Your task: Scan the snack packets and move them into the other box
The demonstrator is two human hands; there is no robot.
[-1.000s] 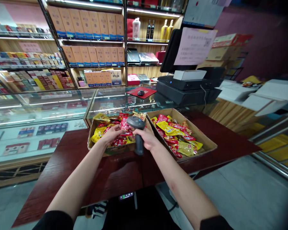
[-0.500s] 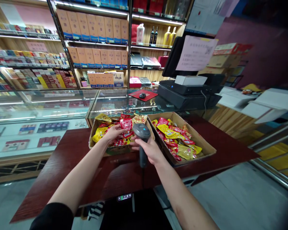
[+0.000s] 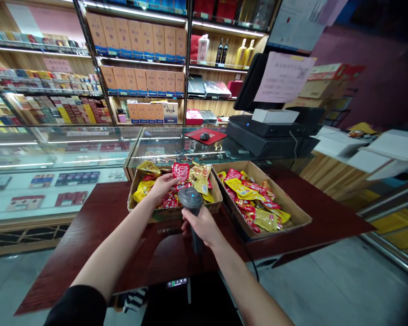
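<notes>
Pinched in my left hand [image 3: 163,186] is a red snack packet [image 3: 180,171], held up over the left cardboard box [image 3: 149,214]. My right hand [image 3: 201,225] is wrapped round the handle of a dark grey barcode scanner [image 3: 190,199], its head just in front of that box and below the packet. Red and yellow snack packets [image 3: 200,184] fill the left box. The right cardboard box [image 3: 292,199] holds more of them, with a yellow packet [image 3: 240,188] near the top. Both boxes stand on the dark red wooden table [image 3: 122,253].
Behind the table runs a glass display counter [image 3: 88,156]. On it lie a red mat [image 3: 214,138] and a black mouse [image 3: 204,136], beside a monitor [image 3: 250,83] on a black cash drawer [image 3: 258,138]. Shelves of boxed goods [image 3: 146,40] line the wall. A scanner cable [image 3: 255,269] hangs at the table's front edge.
My right hand has drawn the scanner a little left and toward me, away from the packets. My left hand has raised the red packet slightly.
</notes>
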